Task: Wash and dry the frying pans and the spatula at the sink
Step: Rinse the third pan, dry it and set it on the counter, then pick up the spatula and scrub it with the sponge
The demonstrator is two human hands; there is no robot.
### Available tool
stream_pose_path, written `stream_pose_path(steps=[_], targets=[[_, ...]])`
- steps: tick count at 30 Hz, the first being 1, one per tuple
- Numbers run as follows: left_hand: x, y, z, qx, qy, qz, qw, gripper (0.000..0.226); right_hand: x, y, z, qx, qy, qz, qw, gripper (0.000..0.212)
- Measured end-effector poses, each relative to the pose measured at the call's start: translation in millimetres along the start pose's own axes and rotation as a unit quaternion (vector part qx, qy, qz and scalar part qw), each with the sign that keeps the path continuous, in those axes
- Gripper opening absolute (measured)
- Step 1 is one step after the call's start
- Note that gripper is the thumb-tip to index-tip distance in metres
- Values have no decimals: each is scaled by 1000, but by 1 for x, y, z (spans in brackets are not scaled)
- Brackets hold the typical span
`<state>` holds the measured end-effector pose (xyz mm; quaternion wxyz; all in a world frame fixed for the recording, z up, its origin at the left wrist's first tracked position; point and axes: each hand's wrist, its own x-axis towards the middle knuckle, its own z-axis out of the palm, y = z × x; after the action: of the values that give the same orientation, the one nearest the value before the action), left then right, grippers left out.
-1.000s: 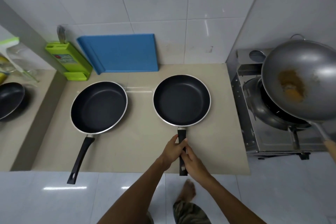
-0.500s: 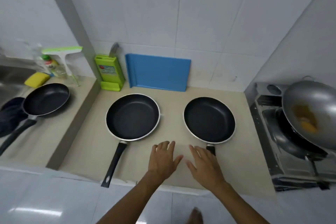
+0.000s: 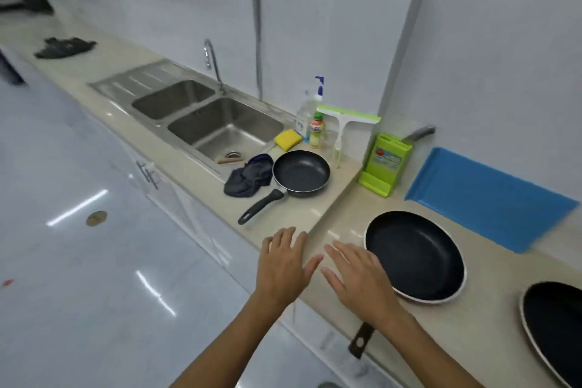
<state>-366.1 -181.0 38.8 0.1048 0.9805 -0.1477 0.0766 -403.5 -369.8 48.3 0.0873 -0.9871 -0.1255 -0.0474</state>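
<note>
Black and dry-looking, the small round frying pan [image 3: 300, 173] sits just right of the steel double sink [image 3: 189, 127], with a larger white-rimmed black pan [image 3: 414, 257] and a third black pan [image 3: 554, 327] farther right, so washing appears still ahead, with the left hand [image 3: 282, 268] and right hand [image 3: 362, 277] spread flat, holding nothing.

right pan [image 3: 557, 324]: edge-cut | middle pan handle [image 3: 360, 342]: part hidden | sink item [image 3: 230, 160]: perhaps spatula

Kitchen: steel double sink [image 3: 189, 104] and tap [image 3: 211, 60] set into a beige tabletop [image 3: 302, 214] along white tiled walls [image 3: 346, 25], with sponge [image 3: 287, 139], knife block [image 3: 385, 164] and frying pan [image 3: 300, 173] beside.
</note>
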Motion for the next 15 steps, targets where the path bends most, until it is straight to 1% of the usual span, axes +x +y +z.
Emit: stream_pose_path(steps=[2,4,8,12,15], targets=[[2,-48,-12,8,21,-42,999,60,38,-31,7,13,-5,-35,999,49],[4,-93,-21,16,25,-86,996,60,75,-61,13,29,-7,-59,998,49],[16,-179,-26,22,31,-149,988,66,150,-119,35,55,-11,-104,993,52],[56,-269,-23,25,19,-174,984,72,236,-173,65,82,-18,-108,991,53],[89,-326,-21,20,1,-182,983,74,290,-206,81,113,-56,-80,989,54]])
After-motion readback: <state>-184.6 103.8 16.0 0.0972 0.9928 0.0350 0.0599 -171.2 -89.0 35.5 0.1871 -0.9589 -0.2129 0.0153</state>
